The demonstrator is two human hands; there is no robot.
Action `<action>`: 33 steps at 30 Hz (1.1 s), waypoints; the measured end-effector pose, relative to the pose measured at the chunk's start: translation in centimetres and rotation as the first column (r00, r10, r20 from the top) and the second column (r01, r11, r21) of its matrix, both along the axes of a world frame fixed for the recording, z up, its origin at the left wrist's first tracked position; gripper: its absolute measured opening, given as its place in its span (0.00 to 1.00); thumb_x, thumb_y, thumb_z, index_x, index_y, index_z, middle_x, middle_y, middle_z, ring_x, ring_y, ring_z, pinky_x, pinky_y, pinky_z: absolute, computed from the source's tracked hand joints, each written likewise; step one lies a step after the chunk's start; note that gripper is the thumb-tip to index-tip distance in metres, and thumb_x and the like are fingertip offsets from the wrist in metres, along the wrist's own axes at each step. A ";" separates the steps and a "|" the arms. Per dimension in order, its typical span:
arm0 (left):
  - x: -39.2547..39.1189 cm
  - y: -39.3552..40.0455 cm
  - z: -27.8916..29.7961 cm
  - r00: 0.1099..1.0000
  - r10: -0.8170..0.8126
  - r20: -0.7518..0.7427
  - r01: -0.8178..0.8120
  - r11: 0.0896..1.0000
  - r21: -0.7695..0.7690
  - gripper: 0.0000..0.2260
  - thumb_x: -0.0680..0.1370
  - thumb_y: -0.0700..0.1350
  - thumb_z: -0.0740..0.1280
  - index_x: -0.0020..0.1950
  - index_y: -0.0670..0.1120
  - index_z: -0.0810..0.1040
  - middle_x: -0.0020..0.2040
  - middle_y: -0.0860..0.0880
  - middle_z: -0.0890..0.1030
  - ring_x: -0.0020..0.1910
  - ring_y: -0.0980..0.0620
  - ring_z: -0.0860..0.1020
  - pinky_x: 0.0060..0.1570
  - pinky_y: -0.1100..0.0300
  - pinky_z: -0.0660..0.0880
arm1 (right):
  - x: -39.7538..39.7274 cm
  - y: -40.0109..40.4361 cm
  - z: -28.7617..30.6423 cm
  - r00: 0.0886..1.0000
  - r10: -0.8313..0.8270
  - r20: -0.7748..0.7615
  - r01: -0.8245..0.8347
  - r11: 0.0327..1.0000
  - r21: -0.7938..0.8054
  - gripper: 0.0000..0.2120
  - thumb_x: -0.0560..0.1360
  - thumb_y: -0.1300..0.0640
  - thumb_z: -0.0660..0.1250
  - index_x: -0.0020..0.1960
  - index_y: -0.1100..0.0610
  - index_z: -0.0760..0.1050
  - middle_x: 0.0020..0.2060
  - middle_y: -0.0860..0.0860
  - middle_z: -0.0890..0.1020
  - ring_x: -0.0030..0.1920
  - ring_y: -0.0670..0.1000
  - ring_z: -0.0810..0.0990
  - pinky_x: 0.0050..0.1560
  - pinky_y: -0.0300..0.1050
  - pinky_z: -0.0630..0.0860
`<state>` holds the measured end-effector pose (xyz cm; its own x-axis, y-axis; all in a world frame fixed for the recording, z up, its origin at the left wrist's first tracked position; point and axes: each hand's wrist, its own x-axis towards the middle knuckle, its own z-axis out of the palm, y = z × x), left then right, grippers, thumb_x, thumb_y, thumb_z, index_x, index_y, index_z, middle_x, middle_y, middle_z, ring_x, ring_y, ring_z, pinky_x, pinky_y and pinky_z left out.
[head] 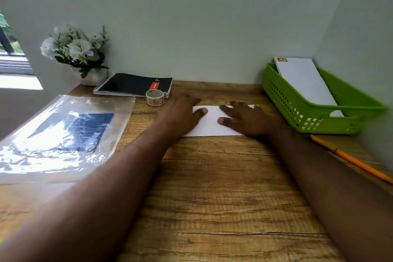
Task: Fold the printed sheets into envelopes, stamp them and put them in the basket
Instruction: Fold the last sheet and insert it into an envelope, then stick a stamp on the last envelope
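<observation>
**Both hands flat on a folded sheet at the wooden counter**

Head view: Your left hand [182,110] and right hand [246,120] press palm-down on a white folded sheet [210,123] lying on the counter [212,198], near its far edge. The fingers of both hands are spread open and flat, gripping nothing; your thumbs point toward each other across the bare middle of the paper.

To your right, a green basket [302,112] sits in the corner against the wall, just beside the sheet, and holds a white envelope [306,81] propped at a slant, a small stamp at its upper left corner. An orange pencil [350,159] lies on the counter in front of the basket.

To your left, a clear plastic sleeve [63,136] holds a dark blue printed item. Behind it lie a black spiral notebook [134,85] and a tape roll [155,97], the roll just beside your left hand. White flowers [74,47] in a white pot stand in the far left corner.
</observation>
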<state>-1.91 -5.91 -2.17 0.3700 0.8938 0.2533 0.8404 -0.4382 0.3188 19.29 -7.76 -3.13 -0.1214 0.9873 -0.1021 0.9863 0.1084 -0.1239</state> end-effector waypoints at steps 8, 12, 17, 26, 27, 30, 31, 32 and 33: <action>-0.3 1.1 -2.0 0.953 -0.052 -0.300 -0.037 0.958 -0.286 0.24 0.80 0.64 0.42 0.77 0.64 0.44 0.80 0.53 0.44 0.78 0.46 0.42 0.73 0.36 0.41 | -2.3 0.0 -0.4 0.996 0.084 0.043 -0.084 0.996 -0.021 0.37 0.73 0.28 0.44 0.77 0.42 0.43 0.77 0.42 0.45 0.77 0.49 0.44 0.74 0.64 0.42; -0.5 1.1 -2.1 0.954 -0.047 -0.297 -0.041 0.958 -0.284 0.25 0.79 0.66 0.42 0.76 0.66 0.43 0.79 0.55 0.43 0.78 0.47 0.42 0.71 0.33 0.39 | 0.0 0.1 0.2 0.998 -0.019 0.061 0.025 0.994 -0.106 0.41 0.70 0.25 0.42 0.76 0.42 0.37 0.77 0.45 0.40 0.77 0.50 0.41 0.75 0.60 0.42; -0.4 0.8 -1.7 0.956 -0.041 -0.289 -0.041 0.962 -0.270 0.26 0.79 0.66 0.46 0.77 0.63 0.49 0.80 0.54 0.48 0.78 0.47 0.47 0.71 0.34 0.44 | 1.0 0.1 0.8 0.990 -0.092 0.107 0.111 0.977 -0.182 0.41 0.69 0.24 0.41 0.76 0.40 0.35 0.77 0.46 0.36 0.77 0.50 0.38 0.72 0.67 0.37; -4.1 2.8 0.0 0.919 0.390 0.065 -0.395 0.899 0.188 0.16 0.75 0.46 0.66 0.63 0.51 0.77 0.62 0.43 0.70 0.62 0.40 0.67 0.61 0.48 0.65 | -1.7 -0.6 0.5 0.989 -0.055 0.135 0.074 0.987 -0.142 0.49 0.62 0.21 0.38 0.77 0.44 0.38 0.78 0.51 0.42 0.77 0.53 0.42 0.70 0.70 0.37; -4.4 3.2 0.0 0.899 0.436 0.045 -0.438 0.884 0.162 0.16 0.74 0.47 0.67 0.62 0.51 0.78 0.61 0.43 0.69 0.61 0.40 0.66 0.60 0.48 0.64 | -2.1 -0.7 0.4 0.990 -0.051 0.135 0.068 0.989 -0.129 0.48 0.63 0.21 0.39 0.77 0.44 0.39 0.78 0.51 0.43 0.77 0.54 0.42 0.70 0.70 0.37; -5.1 3.7 -0.1 0.871 0.492 0.013 -0.491 0.866 0.093 0.15 0.74 0.51 0.67 0.60 0.53 0.80 0.60 0.43 0.69 0.61 0.40 0.65 0.59 0.48 0.63 | -2.8 -0.8 0.7 0.989 -0.017 0.145 0.021 0.999 -0.029 0.43 0.69 0.24 0.43 0.78 0.45 0.46 0.78 0.49 0.47 0.77 0.53 0.46 0.71 0.70 0.40; -5.0 3.6 -0.1 0.872 0.490 0.024 -0.490 0.867 0.089 0.14 0.74 0.51 0.67 0.59 0.53 0.81 0.59 0.43 0.69 0.60 0.40 0.66 0.59 0.48 0.64 | -3.0 -0.8 0.9 0.993 0.001 0.121 -0.004 1.000 0.028 0.41 0.70 0.25 0.45 0.77 0.45 0.50 0.78 0.48 0.49 0.77 0.52 0.48 0.72 0.69 0.42; -4.8 3.7 -0.2 0.875 0.480 0.060 -0.483 0.871 0.092 0.13 0.74 0.50 0.67 0.58 0.52 0.82 0.59 0.43 0.70 0.60 0.40 0.67 0.58 0.49 0.65 | -3.2 -0.8 1.0 0.997 0.022 0.069 -0.028 0.995 0.094 0.38 0.72 0.27 0.48 0.76 0.44 0.55 0.78 0.47 0.53 0.77 0.52 0.52 0.73 0.67 0.46; -4.5 3.5 -0.1 0.881 0.454 0.131 -0.467 0.879 0.098 0.11 0.74 0.50 0.68 0.55 0.51 0.83 0.58 0.43 0.71 0.58 0.40 0.69 0.57 0.50 0.67 | -3.4 -0.8 1.1 0.998 0.054 -0.012 -0.051 0.984 0.173 0.35 0.73 0.29 0.52 0.74 0.44 0.60 0.77 0.47 0.57 0.76 0.51 0.56 0.73 0.64 0.51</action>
